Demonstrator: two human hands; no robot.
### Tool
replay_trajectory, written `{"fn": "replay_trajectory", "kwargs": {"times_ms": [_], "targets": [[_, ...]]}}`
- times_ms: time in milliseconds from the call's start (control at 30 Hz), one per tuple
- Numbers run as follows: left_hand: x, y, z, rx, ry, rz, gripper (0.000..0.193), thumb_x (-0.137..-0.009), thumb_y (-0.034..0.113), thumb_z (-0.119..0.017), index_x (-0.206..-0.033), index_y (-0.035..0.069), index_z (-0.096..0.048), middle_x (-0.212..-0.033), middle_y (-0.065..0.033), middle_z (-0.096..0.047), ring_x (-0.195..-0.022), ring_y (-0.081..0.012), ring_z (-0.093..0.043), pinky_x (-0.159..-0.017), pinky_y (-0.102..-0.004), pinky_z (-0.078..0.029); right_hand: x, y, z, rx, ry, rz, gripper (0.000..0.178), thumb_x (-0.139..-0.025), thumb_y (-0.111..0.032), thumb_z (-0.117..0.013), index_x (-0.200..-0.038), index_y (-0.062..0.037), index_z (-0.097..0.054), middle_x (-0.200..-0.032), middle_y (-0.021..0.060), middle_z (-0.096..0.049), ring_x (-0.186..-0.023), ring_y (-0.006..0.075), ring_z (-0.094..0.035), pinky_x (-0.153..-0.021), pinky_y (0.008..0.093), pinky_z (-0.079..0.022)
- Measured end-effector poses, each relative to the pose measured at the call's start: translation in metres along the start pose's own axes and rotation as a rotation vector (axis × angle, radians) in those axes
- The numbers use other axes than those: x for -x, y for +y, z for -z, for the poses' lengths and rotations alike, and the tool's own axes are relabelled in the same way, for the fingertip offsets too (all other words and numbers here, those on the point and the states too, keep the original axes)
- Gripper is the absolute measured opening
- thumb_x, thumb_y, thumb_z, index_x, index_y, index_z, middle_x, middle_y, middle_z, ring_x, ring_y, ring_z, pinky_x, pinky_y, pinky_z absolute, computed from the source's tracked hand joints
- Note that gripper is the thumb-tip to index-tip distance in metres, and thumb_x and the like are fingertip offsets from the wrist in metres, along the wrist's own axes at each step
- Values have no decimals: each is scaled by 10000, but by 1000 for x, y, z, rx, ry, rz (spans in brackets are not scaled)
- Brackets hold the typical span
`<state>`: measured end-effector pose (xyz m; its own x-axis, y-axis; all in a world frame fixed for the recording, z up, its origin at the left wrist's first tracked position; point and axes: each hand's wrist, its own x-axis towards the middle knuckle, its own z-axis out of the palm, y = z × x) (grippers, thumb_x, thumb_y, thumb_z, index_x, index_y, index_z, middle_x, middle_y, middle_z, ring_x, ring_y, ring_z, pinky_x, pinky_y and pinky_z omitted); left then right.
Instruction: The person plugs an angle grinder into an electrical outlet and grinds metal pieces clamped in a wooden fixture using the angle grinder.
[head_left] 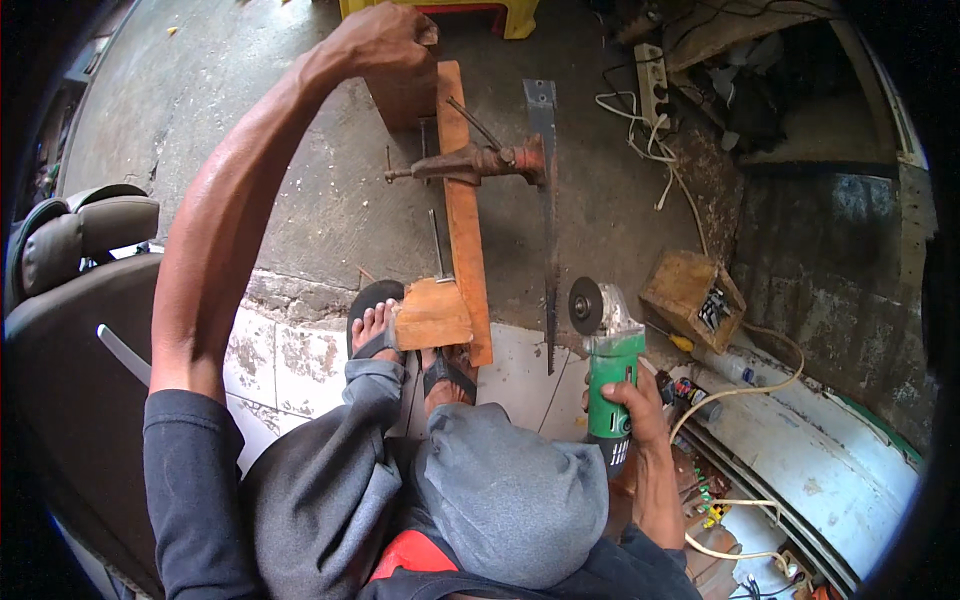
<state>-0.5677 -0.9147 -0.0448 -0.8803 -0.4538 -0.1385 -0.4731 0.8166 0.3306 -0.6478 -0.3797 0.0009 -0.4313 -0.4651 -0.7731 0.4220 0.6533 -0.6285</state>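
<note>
My right hand is wrapped round the green body of an angle grinder. Its dark disc points away from me, to the right of a long saw blade. My left hand reaches far forward, its fingers curled at the top edge of a brown wooden board; the palm side is hidden. A long orange-brown plank runs from near that board toward my feet. Across the plank sits a rusty clamp, its right end against the saw blade. A wood block lies at the plank's near end.
A wooden box of small metal parts stands at the right, near a white power strip with cables. More tools and a cord lie by my right forearm. A dark chair is at the left, a yellow stool at the far edge.
</note>
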Motion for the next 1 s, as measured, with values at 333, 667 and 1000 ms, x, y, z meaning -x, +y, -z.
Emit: {"fn": "replay_trajectory", "kwargs": {"times_ms": [333,667,1000], "targets": [[7,19,17,90,15,90,320,-691,342,-682,-718,51,-550,-615,-77,-500,-596,-235,-511,-576,-437,-390,32,40,11,12,-44,-78,591,-729,-271,-719,-1223,19,-575,-962,99,-641,-840,207,-653,-771,348,-534],[6,10,9,110,38,57,256,-684,256,-636,-717,54,-483,-618,-65,-428,-586,-228,-455,-567,-433,-350,35,45,5,72,-46,-96,611,-740,-273,-716,-1255,22,-571,-973,101,-640,-869,210,-646,-799,347,-517],[9,19,16,122,24,62,236,-692,228,-634,-716,71,-459,-626,-38,-401,-596,-208,-428,-568,-422,-342,37,44,6,84,-38,-121,571,-755,-254,-704,-1239,23,-580,-963,93,-634,-864,200,-634,-796,342,-509]]}}
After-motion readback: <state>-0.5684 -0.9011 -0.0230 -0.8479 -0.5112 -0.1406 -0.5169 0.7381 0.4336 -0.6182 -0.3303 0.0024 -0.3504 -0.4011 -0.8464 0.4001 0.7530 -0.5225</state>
